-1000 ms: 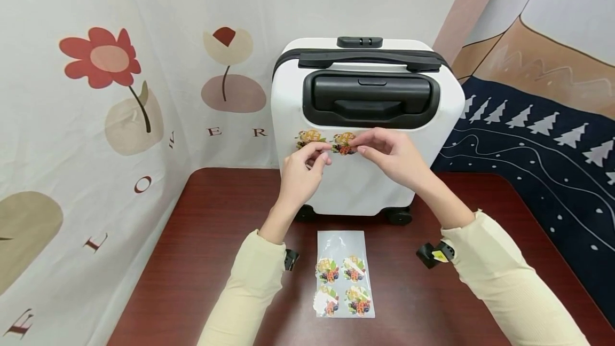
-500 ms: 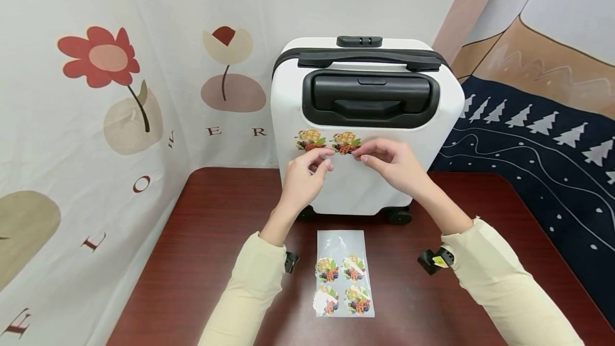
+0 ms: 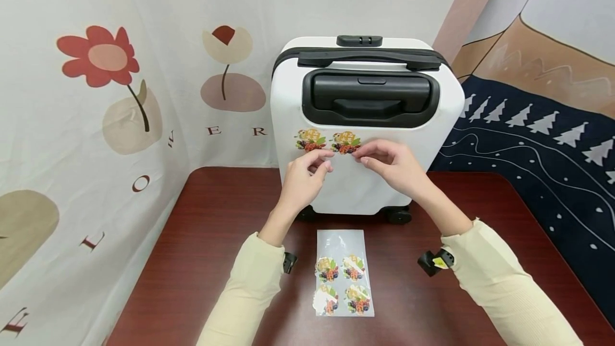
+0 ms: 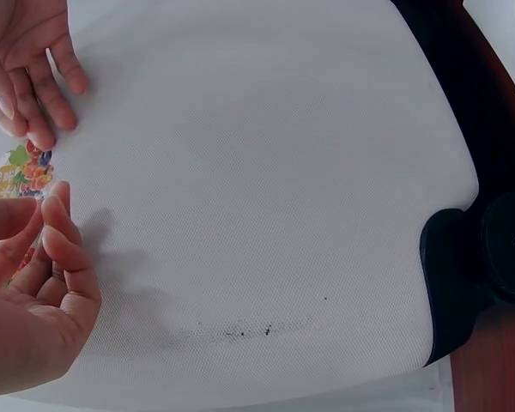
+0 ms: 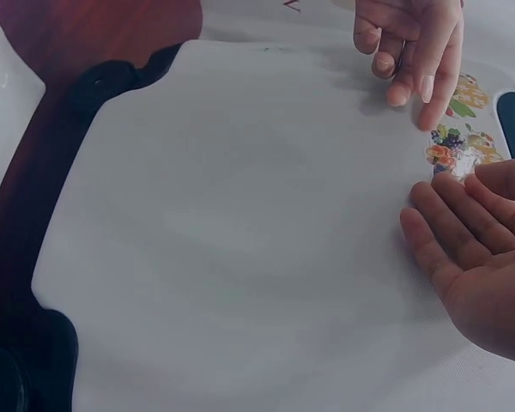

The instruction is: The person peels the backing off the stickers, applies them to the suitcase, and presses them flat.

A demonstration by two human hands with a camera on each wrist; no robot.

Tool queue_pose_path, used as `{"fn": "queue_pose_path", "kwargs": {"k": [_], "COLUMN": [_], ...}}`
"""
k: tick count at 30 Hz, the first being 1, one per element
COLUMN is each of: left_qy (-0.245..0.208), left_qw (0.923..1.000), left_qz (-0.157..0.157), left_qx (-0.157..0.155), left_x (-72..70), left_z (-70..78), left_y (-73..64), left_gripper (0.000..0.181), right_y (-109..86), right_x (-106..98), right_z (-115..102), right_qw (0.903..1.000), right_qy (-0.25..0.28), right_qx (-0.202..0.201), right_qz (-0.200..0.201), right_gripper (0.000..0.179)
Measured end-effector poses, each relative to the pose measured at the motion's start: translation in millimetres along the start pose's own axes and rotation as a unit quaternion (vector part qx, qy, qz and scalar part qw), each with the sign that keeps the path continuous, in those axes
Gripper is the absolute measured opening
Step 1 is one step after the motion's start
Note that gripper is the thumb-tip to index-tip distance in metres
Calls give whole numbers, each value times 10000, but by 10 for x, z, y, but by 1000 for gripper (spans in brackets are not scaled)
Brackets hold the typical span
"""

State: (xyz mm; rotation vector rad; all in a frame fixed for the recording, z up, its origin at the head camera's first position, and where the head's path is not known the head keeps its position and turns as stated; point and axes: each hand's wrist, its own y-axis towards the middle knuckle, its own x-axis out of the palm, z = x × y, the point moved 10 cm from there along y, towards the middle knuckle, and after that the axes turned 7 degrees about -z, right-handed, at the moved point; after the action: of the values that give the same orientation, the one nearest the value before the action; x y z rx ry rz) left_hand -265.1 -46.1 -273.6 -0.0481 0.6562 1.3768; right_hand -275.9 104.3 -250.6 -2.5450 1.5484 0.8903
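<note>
A white suitcase [image 3: 355,186] stands upright on the table. Two fruit stickers lie flat on its front, just below the black handle recess: a left sticker [image 3: 310,140] and a right sticker [image 3: 345,142]. My left hand [image 3: 302,183] is at their lower edges, index finger extended between them and the other fingers loosely bent. At the lower right edge of the right sticker is my right hand [image 3: 391,164], its fingers relaxed and their tips by the edge. Whether the fingertips touch is hard to tell. Both hands appear to hold nothing.
A clear sticker sheet [image 3: 340,242] with several fruit stickers lies on the dark red table [image 3: 216,260] before the suitcase. Black wheels [image 3: 399,217] show at the suitcase's bottom. A printed curtain [image 3: 230,4] hangs behind.
My right hand has slid down from over the right sticker to its lower edge, uncovering it. My left hand has dropped slightly, showing more of the left sticker.
</note>
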Motion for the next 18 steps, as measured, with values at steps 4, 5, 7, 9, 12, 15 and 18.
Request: {"fn": "queue_pose_path", "kwargs": {"k": [4,5,7,9,12,15,18], "left_qy": [-142,-162,-181,-188,-139,-95,-61], "left_qw": [9999,9999,9998,9998,9998,9998,9996], "left_qz": [-54,-59,-61,-50,-50,-68,-114], "left_qx": [-19,-16,-45,-71,-132,-178,-249], "left_x": [-8,-11,-17,-21,-13,9,45], "left_z": [-28,-38,-70,-108,-179,-257,-344], "left_y": [-21,-28,-45,-64,-100,-137,-176], "left_gripper": [19,19,18,18,16,16,15], "right_y": [-21,-28,-45,-65,-104,-147,-194], "right_x": [10,14,22,31,48,74,109], "right_z": [12,19,45,90,177,267,354], "right_qw": [10000,10000,9999,9997,9993,9988,9984], "right_qy": [-22,-41,-110,-161,-150,-120,-121], "right_qx": [-14,-9,52,164,346,466,515], "right_qz": [-1,-5,-12,-26,-63,-112,-187], "right_gripper": [15,15,15,15,15,15,14]}}
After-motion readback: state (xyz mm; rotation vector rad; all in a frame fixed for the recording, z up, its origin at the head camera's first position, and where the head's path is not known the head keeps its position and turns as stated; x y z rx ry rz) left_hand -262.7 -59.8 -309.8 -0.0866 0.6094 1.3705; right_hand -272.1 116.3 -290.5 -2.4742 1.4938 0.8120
